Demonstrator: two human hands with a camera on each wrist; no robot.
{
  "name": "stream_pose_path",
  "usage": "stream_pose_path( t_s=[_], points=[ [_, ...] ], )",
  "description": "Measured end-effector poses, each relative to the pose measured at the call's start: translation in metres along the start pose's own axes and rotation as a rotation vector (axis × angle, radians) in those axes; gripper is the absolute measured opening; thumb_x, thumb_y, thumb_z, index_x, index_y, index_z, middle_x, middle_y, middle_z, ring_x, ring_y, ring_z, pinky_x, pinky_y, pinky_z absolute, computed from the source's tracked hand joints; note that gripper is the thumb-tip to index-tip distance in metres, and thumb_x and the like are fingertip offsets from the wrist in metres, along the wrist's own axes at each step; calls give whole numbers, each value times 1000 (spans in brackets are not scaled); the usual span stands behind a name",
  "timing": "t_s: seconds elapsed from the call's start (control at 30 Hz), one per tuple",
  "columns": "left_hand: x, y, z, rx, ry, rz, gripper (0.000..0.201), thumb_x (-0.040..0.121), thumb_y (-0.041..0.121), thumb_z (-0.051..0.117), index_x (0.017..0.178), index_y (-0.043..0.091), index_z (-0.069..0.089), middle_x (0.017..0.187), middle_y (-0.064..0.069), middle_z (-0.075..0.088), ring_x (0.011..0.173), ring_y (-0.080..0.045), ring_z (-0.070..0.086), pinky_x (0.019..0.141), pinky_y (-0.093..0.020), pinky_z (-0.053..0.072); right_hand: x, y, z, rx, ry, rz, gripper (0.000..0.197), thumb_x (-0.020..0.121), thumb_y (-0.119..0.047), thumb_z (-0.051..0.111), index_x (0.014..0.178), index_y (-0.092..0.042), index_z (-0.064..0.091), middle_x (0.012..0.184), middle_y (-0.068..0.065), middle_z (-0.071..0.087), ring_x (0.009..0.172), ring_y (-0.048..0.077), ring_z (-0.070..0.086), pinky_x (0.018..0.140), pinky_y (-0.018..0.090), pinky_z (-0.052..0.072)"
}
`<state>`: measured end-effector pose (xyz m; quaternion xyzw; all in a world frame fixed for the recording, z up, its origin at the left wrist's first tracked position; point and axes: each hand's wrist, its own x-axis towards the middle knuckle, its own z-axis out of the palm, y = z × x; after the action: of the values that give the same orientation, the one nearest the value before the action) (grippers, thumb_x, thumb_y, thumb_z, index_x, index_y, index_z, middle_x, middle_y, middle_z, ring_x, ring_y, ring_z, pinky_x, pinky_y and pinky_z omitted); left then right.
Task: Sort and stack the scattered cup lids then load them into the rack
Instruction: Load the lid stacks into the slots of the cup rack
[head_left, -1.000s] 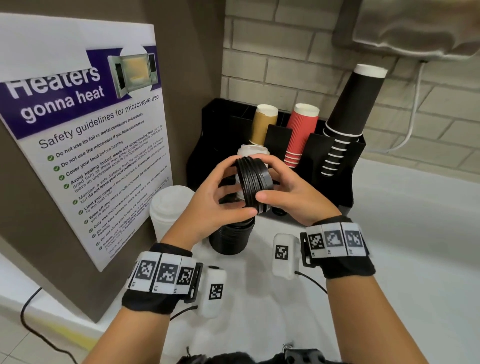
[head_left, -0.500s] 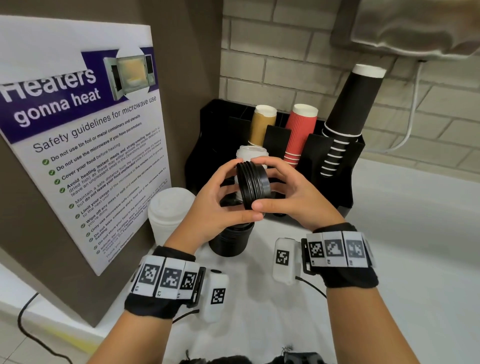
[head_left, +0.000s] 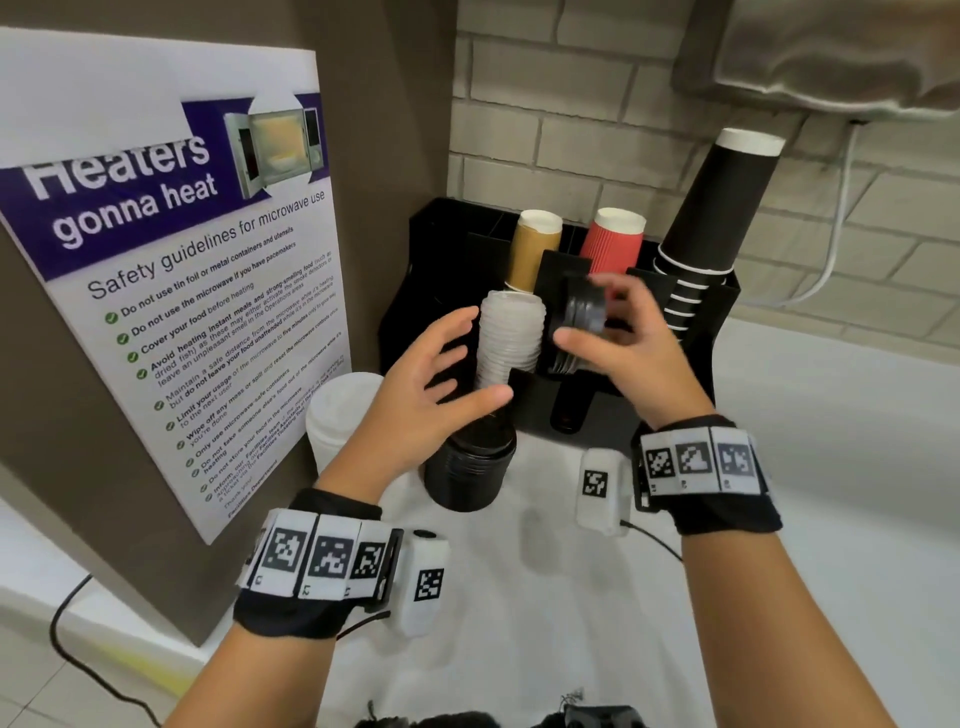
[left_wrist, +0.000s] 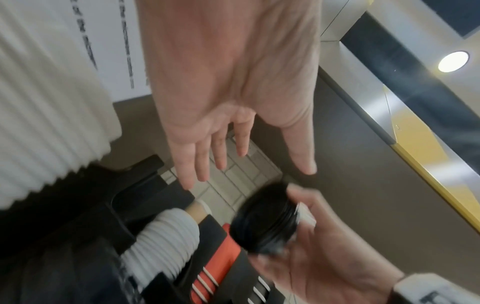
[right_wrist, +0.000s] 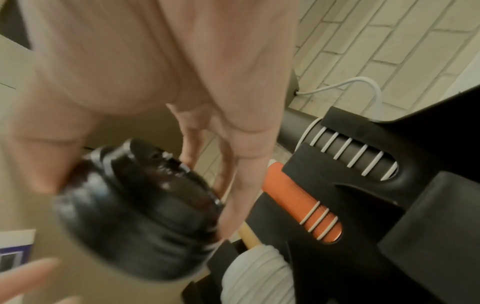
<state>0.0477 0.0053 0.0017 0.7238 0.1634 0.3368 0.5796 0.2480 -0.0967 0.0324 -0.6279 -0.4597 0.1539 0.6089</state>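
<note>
My right hand (head_left: 597, 322) grips a short stack of black lids (head_left: 584, 312) (left_wrist: 265, 226) (right_wrist: 140, 214) held on edge, just above a front slot of the black rack (head_left: 722, 322). A stack of white lids (head_left: 511, 338) (right_wrist: 257, 273) stands in the rack slot to the left of it. My left hand (head_left: 457, 364) (left_wrist: 246, 164) hovers with spread, straight fingers in front of the white stack and holds nothing. A taller stack of black lids (head_left: 470, 467) stands on the counter below my left hand. Another white lid stack (head_left: 337, 415) stands left of it.
The rack holds tan cups (head_left: 535, 249), red cups (head_left: 613, 244) and tall black cups (head_left: 711, 218). A poster panel (head_left: 171, 291) walls off the left side, brick wall behind. A white cable (head_left: 831, 244) hangs at the right. The white counter (head_left: 831, 467) extends to the right.
My left hand has let go of the black lid stack and opened. My right hand has carried the stack forward and right, up to the rack.
</note>
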Motion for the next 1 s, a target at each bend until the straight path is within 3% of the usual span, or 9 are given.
stream_pose_path(
  t_s=[0.1, 0.17, 0.23, 0.37, 0.5, 0.63, 0.73, 0.87, 1.0],
  points=[
    [-2, 2, -10, 33, 101, 28, 54, 76, 36, 73, 126, 37, 53, 130, 16, 54, 115, -5, 58, 87, -18, 50, 23, 23, -14, -182, 119, 28, 63, 71, -22, 83, 122, -25, 47, 114, -5, 58, 101, 8, 62, 82, 21, 52],
    [-3, 1, -14, 46, 139, 35, 41, 84, 21, 72, 121, 34, 57, 126, 14, 57, 110, -7, 61, 79, -9, 47, 37, 41, -18, -348, 89, 65, 66, 68, -23, 85, 122, -21, 47, 118, 5, 56, 107, 20, 59, 90, 30, 50],
    [-5, 0, -16, 59, 152, 31, 38, 87, 15, 70, 119, 31, 59, 125, 12, 57, 107, -8, 62, 77, -5, 45, 47, 57, -19, -537, 24, 112, 70, 66, -25, 86, 123, -19, 47, 121, 10, 50, 109, 24, 55, 94, 32, 46],
    [-8, 0, -18, 64, 164, 18, 34, 87, 14, 69, 117, 29, 60, 125, 9, 58, 105, -9, 63, 77, -4, 45, 59, 71, -16, -849, -176, 186, 78, 66, -26, 83, 132, -23, 41, 123, 8, 40, 110, 27, 49, 84, 27, 38],
    [-9, 1, -18, 66, 181, 5, 32, 88, 14, 68, 117, 27, 61, 125, 8, 58, 103, -7, 63, 75, -2, 43, 69, 69, -14, -1077, -357, 188, 80, 64, -22, 84, 132, -20, 42, 131, 11, 38, 107, 29, 51, 80, 29, 43],
    [-10, 2, -18, 55, 177, 0, 31, 88, 14, 68, 114, 28, 61, 124, 8, 58, 102, -7, 63, 74, -1, 43, 70, 73, -4, -1237, -521, 224, 81, 64, -23, 83, 134, -18, 41, 127, 13, 41, 99, 27, 52, 75, 32, 48],
    [-10, 1, -18, 56, 175, -2, 31, 88, 14, 68, 114, 28, 62, 124, 7, 58, 102, -9, 63, 75, -1, 43, 67, 77, 6, -1335, -594, 244, 84, 64, -24, 83, 135, -14, 39, 125, 14, 42, 103, 33, 55, 78, 39, 53],
    [-11, 0, -18, 63, 175, 3, 30, 88, 15, 68, 112, 31, 62, 124, 8, 57, 101, -7, 63, 75, -2, 42, 62, 82, 15, -1444, -665, 263, 88, 66, -29, 82, 140, -19, 35, 126, 10, 44, 109, 31, 55, 71, 36, 49],
    [-12, 0, -20, 65, 179, 2, 30, 88, 15, 68, 113, 30, 62, 125, 8, 58, 100, -5, 63, 75, -2, 43, 59, 84, 19, -1511, -674, 285, 93, 68, -30, 82, 144, -20, 30, 129, 10, 43, 114, 32, 53, 74, 39, 49]
  ],
)
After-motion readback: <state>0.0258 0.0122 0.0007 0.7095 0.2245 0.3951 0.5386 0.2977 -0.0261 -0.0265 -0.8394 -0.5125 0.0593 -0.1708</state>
